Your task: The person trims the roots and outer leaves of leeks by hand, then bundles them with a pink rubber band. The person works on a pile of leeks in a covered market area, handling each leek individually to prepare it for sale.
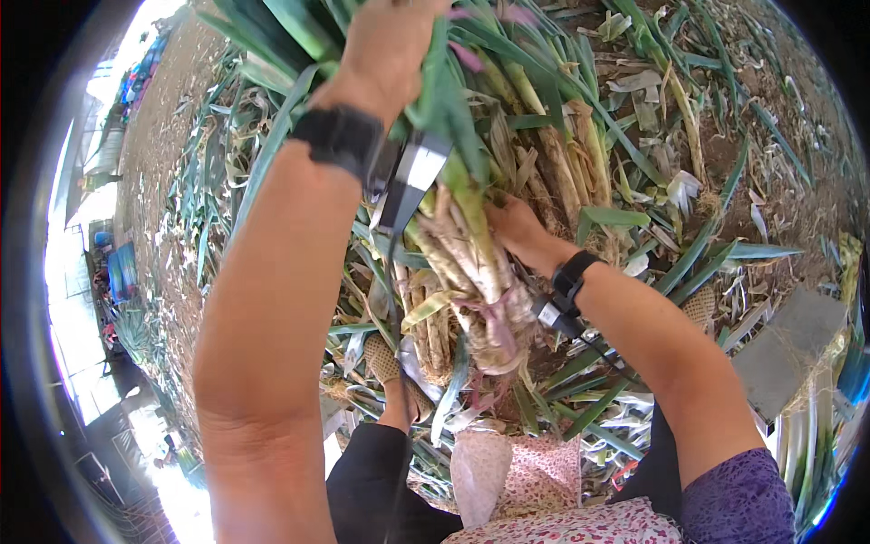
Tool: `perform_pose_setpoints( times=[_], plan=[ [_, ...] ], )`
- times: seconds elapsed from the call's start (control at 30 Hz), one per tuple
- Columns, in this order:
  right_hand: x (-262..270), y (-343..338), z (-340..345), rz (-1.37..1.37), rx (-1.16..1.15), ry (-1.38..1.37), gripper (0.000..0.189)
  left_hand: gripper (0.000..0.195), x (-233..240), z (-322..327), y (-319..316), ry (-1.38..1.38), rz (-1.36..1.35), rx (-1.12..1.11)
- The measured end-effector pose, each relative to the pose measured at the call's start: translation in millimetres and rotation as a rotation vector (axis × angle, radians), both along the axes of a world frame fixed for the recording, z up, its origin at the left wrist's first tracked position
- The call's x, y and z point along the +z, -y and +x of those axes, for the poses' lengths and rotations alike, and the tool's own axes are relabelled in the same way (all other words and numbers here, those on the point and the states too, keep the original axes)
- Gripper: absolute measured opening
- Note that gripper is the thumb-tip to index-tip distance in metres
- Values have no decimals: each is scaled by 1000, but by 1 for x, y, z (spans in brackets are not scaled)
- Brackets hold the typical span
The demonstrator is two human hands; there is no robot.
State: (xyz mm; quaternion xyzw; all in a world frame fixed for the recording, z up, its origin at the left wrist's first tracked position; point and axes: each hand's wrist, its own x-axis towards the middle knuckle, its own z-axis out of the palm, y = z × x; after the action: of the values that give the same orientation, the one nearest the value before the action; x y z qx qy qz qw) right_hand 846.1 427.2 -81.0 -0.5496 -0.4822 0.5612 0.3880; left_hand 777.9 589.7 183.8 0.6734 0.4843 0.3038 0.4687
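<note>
A bundle of leeks (469, 251) stretches before me, its rooted ends towards my body and its green leaves (292, 34) away from me. A pink tie (499, 319) binds it close to the roots. My left hand (384, 61), blurred and cut off by the top edge, is over the leaves; its fingers are hidden. My right hand (513, 221) grips the right side of the bundle's stalks, its fingertips partly out of sight behind them. More pink strip (467, 58) shows blurred among the leaves to the right of my left hand.
More leeks (554, 156) lie just right of the bundle, and a single leek (683, 115) farther right. Leaf scraps and dry peelings litter the soil (727, 160). A grey board (788, 340) is at the right. Cables hang from devices at both wrists. My shoe (382, 357) is beside the leeks.
</note>
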Motion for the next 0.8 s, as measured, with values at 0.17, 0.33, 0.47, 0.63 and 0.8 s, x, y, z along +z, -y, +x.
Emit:
perform_pose_setpoints(
  times=[0.17, 0.33, 0.47, 0.63, 0.8],
  plan=[
    [66, 11, 2, -205, -69, 432, 44, 22, -73, -78, 4, 200, 104, -57],
    [59, 47, 4, -81, 1, 413, 38, 24, -77, -148, 29, 327, -261, 205],
    [80, 96, 2, -118, 203, 330, 43, 31, -95, -167, 98, 272, -210, 647],
    [58, 135, -4, -195, 376, 416, 53, 55, -169, -189, 173, 197, -367, 567],
    [97, 148, -22, -216, 394, 397, 75, 78, -176, -199, 123, 67, -230, 766]
  ],
)
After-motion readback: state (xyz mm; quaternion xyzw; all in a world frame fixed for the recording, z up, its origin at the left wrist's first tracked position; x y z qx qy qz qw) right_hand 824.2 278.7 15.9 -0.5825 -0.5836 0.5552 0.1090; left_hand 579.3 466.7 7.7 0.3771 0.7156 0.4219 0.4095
